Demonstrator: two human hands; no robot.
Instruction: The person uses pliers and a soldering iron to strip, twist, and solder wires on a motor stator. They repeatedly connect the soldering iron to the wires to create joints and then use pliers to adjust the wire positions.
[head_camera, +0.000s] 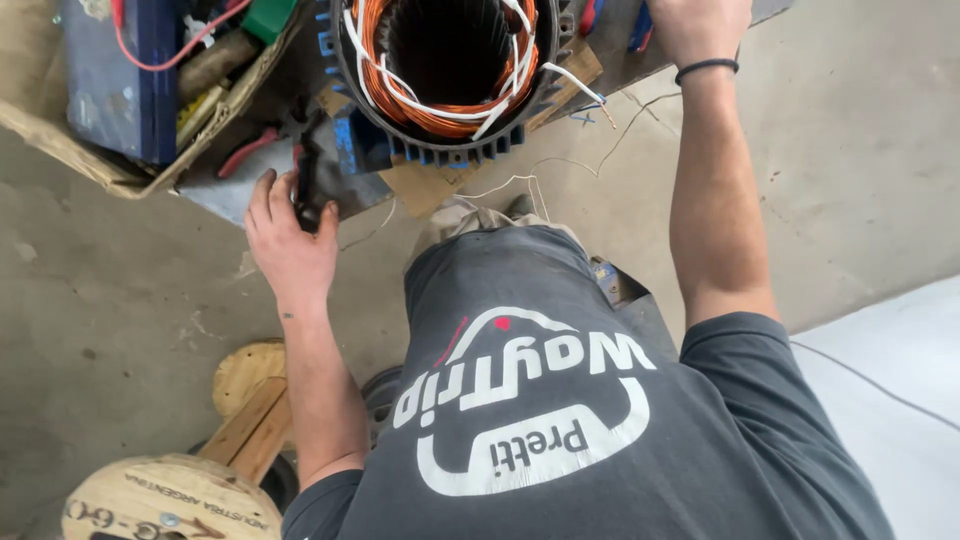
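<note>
A blue finned motor stator (440, 140) with copper windings and white leads stands on a low board at the top centre. My left hand (290, 235) is closed around a black handle-like tool (310, 180) just left of the stator's base. My right hand (700, 25) reaches past the stator on the right, a black band on its wrist; the fingers are cut off by the frame edge, and a blue and red tool (640, 25) lies beside it.
A cardboard box (110, 160) of tools and a blue case sits at top left. Wooden cable spools (170, 495) stand at bottom left. Thin white wires (560, 170) trail over the concrete floor. A pale sheet (900, 380) lies at right.
</note>
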